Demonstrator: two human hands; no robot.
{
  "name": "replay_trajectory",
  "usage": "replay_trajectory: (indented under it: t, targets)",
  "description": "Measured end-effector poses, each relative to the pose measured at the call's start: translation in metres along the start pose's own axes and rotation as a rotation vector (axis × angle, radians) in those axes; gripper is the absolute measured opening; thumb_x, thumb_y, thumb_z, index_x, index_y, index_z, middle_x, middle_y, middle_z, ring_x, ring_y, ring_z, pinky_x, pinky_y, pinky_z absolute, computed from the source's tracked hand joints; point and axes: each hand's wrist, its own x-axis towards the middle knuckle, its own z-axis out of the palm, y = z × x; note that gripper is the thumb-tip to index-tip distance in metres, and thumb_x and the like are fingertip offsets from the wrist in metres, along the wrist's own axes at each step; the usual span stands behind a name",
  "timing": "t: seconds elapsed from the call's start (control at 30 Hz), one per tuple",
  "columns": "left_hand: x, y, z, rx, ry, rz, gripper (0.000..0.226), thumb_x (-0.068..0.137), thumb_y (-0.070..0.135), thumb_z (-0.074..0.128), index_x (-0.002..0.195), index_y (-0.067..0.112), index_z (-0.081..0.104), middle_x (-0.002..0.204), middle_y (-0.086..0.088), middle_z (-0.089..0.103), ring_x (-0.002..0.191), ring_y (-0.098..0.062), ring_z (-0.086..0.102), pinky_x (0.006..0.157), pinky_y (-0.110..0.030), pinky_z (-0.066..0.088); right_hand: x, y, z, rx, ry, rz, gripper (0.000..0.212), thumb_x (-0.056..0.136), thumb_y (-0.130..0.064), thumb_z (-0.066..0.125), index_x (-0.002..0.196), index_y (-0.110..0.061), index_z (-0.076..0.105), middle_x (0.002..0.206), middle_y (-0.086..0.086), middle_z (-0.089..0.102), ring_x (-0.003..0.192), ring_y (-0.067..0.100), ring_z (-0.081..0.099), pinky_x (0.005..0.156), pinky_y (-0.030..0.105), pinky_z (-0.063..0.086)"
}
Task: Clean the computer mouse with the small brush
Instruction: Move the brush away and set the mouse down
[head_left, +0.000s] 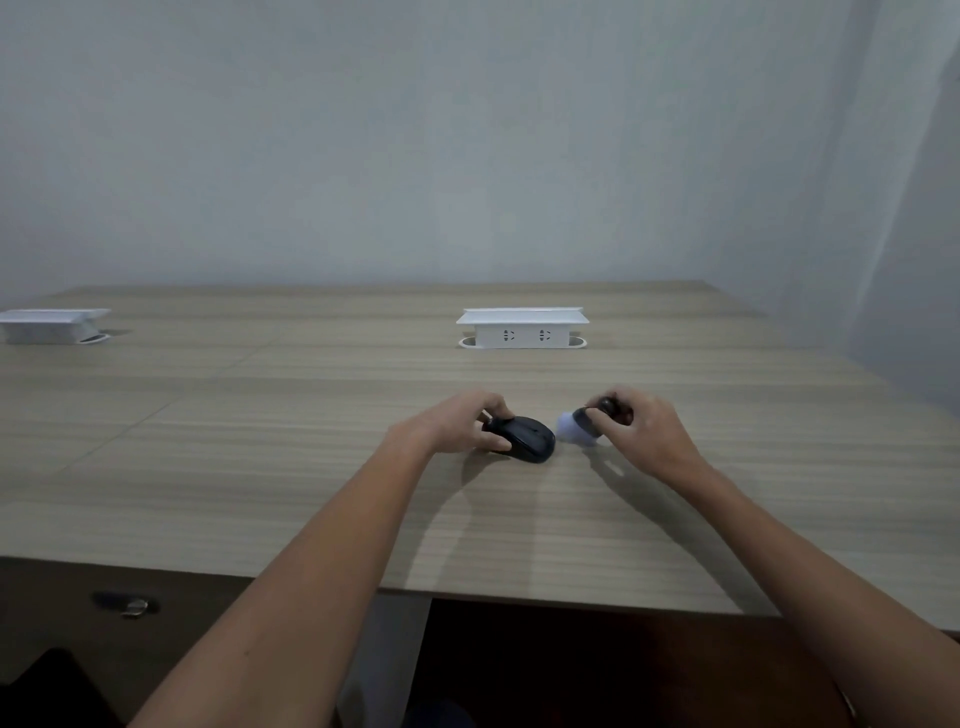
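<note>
**Black mouse pinned, pale bristles just short of it**

Black, smooth and rounded, the computer mouse (521, 438) lies on the tabletop (260, 441), in the middle ahead of the person. The left hand (462, 422) is closed around its rear end, thumb on the near side and fingers curled over the far side. The right hand (641, 426) pinches the dark stubby handle of the small brush (581, 427); its soft, pale tuft of bristles points toward the mouse's front and sits just beside it. Whether it touches is hard to tell through the blur.

The glossy shell looks slippery, so a firm sweep could likely push the mouse out of the light left-hand hold and skid it across the smooth wood-grain laminate. A shallow brush angle may only flick dust onto the tabletop, missing the button seams.

A white socket box (522, 327) stands well behind, boxy and matte.
</note>
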Motion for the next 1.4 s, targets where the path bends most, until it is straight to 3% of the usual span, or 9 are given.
replay_trajectory:
  t: [0.1,0.3,0.4,0.47,0.53,0.77,1.13,1.27,1.4]
  targets:
    - [0.000,-0.006,0.003,0.000,0.010,-0.010,0.030,0.083,0.023,0.077,0.107,0.027,0.060,0.120,0.003,0.065,0.117,-0.019,0.060,0.100,-0.039,0.049,-0.004,0.004,0.000,-0.003,0.023,0.013,0.011,0.088,-0.020,0.071,0.094,-0.012,0.077,0.081,-0.002,0.073,0.075,0.016,0.065,0.066,0.015,0.044]
    - [-0.004,-0.005,0.007,0.012,0.049,-0.016,0.037,0.087,0.024,0.073,0.117,0.015,0.053,0.111,-0.002,0.061,0.106,-0.026,0.060,0.097,-0.042,0.049,-0.003,0.004,-0.007,-0.053,0.025,0.007,0.017,0.090,-0.025,0.069,0.096,-0.012,0.079,0.078,0.007,0.074,0.077,0.026,0.067,0.068,0.029,0.047]
    - [-0.005,-0.007,0.009,0.073,0.082,-0.048,0.045,0.088,0.034,0.070,0.124,0.018,0.049,0.117,-0.008,0.059,0.098,-0.024,0.057,0.088,-0.036,0.047,-0.002,0.007,-0.008,-0.118,0.007,-0.010,0.022,0.089,-0.018,0.063,0.097,-0.004,0.078,0.062,0.007,0.059,0.076,0.039,0.062,0.070,0.037,0.043]
    - [-0.005,-0.009,0.013,0.109,0.128,-0.070,0.054,0.088,0.040,0.068,0.133,0.019,0.046,0.121,-0.006,0.053,0.099,-0.020,0.054,0.088,-0.032,0.044,-0.002,0.014,-0.006,-0.146,-0.006,-0.012,0.030,0.087,-0.025,0.059,0.101,-0.008,0.079,0.061,0.000,0.048,0.076,0.034,0.056,0.065,0.035,0.039]
    - [-0.005,-0.009,0.018,0.099,0.177,-0.101,0.060,0.087,0.043,0.069,0.137,0.018,0.046,0.124,-0.006,0.048,0.106,-0.022,0.054,0.092,-0.032,0.043,-0.001,0.022,-0.001,-0.196,-0.032,-0.015,0.028,0.089,-0.018,0.060,0.111,-0.015,0.077,0.072,0.006,0.051,0.081,0.027,0.053,0.069,0.031,0.040]
    - [-0.004,-0.003,0.037,0.061,0.357,-0.167,0.058,0.084,0.051,0.069,0.126,0.012,0.057,0.114,-0.003,0.043,0.116,-0.025,0.048,0.094,-0.033,0.043,-0.009,0.037,0.010,-0.255,0.008,-0.058,0.035,0.090,-0.009,0.064,0.122,-0.022,0.072,0.084,0.003,0.042,0.077,0.018,0.046,0.073,0.027,0.039]
    - [-0.003,-0.001,0.056,0.031,0.504,-0.190,0.066,0.081,0.062,0.065,0.124,0.012,0.059,0.120,-0.006,0.047,0.119,-0.025,0.045,0.098,-0.037,0.044,-0.010,0.045,0.018,-0.459,-0.051,-0.078,0.029,0.086,-0.019,0.069,0.114,-0.016,0.074,0.086,0.011,0.049,0.082,0.034,0.053,0.071,0.036,0.041]
    - [-0.004,-0.004,0.057,-0.014,0.508,-0.201,0.066,0.077,0.061,0.069,0.122,0.013,0.060,0.117,-0.005,0.047,0.118,-0.023,0.044,0.099,-0.037,0.044,-0.008,0.030,0.013,-0.250,0.036,-0.120,0.025,0.092,-0.022,0.063,0.114,-0.020,0.074,0.078,0.002,0.047,0.075,0.023,0.049,0.069,0.032,0.040]
    - [-0.003,-0.005,0.055,-0.029,0.509,-0.205,0.064,0.072,0.060,0.073,0.116,0.013,0.064,0.110,-0.003,0.049,0.114,-0.023,0.046,0.098,-0.034,0.044,0.012,-0.009,0.009,-0.055,0.090,-0.094,0.015,0.095,-0.020,0.063,0.094,-0.011,0.075,0.077,0.003,0.067,0.072,0.020,0.058,0.066,0.029,0.040]
